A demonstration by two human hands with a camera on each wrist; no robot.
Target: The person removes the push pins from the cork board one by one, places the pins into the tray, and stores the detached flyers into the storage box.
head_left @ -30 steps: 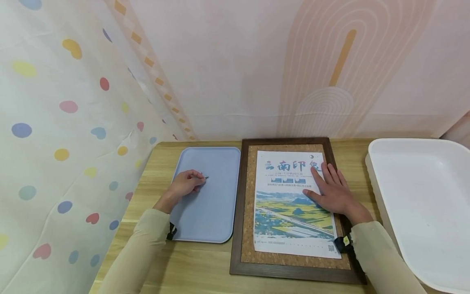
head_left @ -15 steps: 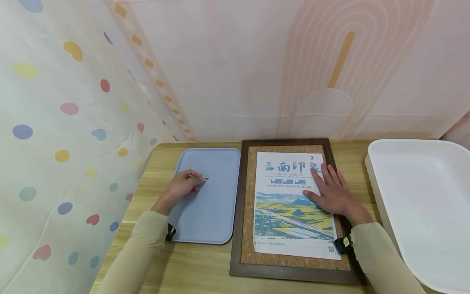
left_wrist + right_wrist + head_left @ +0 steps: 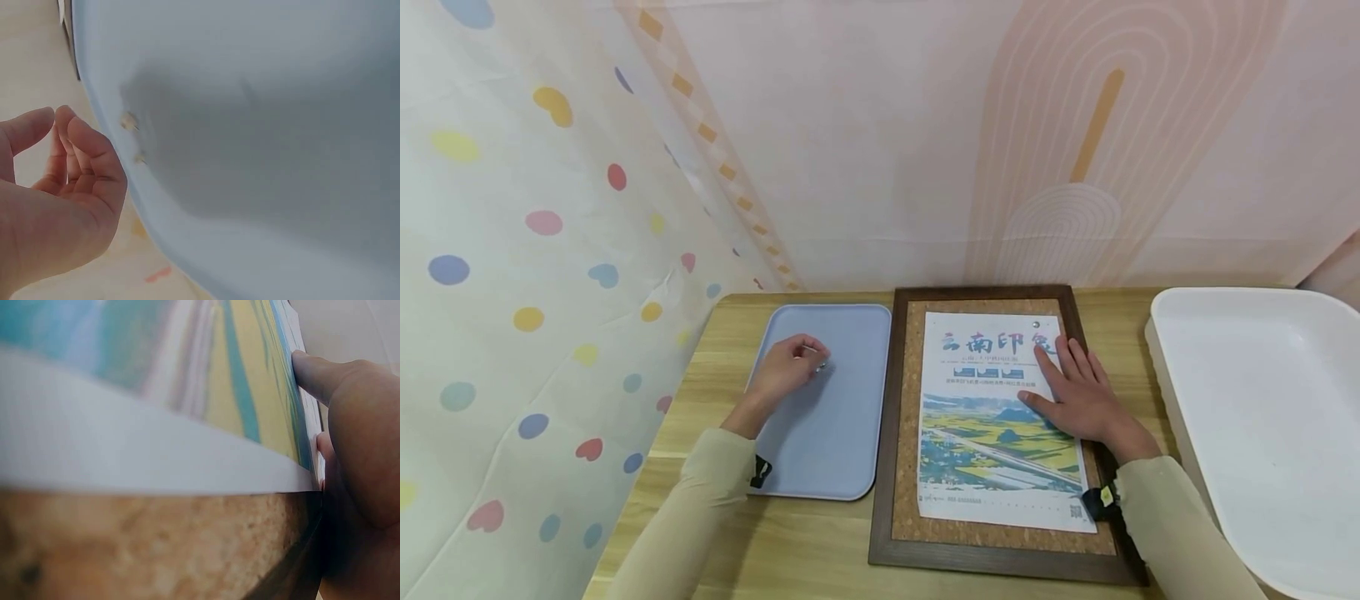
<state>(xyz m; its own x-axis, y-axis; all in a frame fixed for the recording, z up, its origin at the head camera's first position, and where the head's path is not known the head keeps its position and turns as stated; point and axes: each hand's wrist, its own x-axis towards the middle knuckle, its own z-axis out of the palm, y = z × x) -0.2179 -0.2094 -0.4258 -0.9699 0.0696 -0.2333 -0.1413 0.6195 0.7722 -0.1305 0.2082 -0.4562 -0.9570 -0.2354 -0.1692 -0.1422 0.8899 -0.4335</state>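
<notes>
My left hand [image 3: 786,371] is raised just over the blue tray [image 3: 842,442], its thumb and forefinger tips brought together. A pale glint between them looks like a small pushpin, mostly hidden; in the left wrist view the fingertips [image 3: 64,114] cover it. Two pale pushpins lie on the tray, one pushpin [image 3: 128,120] above the other pushpin [image 3: 139,158]. With fingers spread, my right hand [image 3: 1082,400] rests on the right edge of a printed poster [image 3: 1000,500], which lies on a framed corkboard [image 3: 910,417]. A round pin [image 3: 1036,325] sits at the poster's upper right corner.
The corkboard's dark wooden frame [image 3: 883,475] lies close to the tray's right edge. A deep white tub [image 3: 1285,433] stands at the right. Everything is on a wooden table [image 3: 805,542], with a patterned cloth [image 3: 880,167] hanging behind.
My left hand has lifted slightly from the tray and moved a little right, its fingertips now above the pushpins. My right hand has stayed in place on the poster.
</notes>
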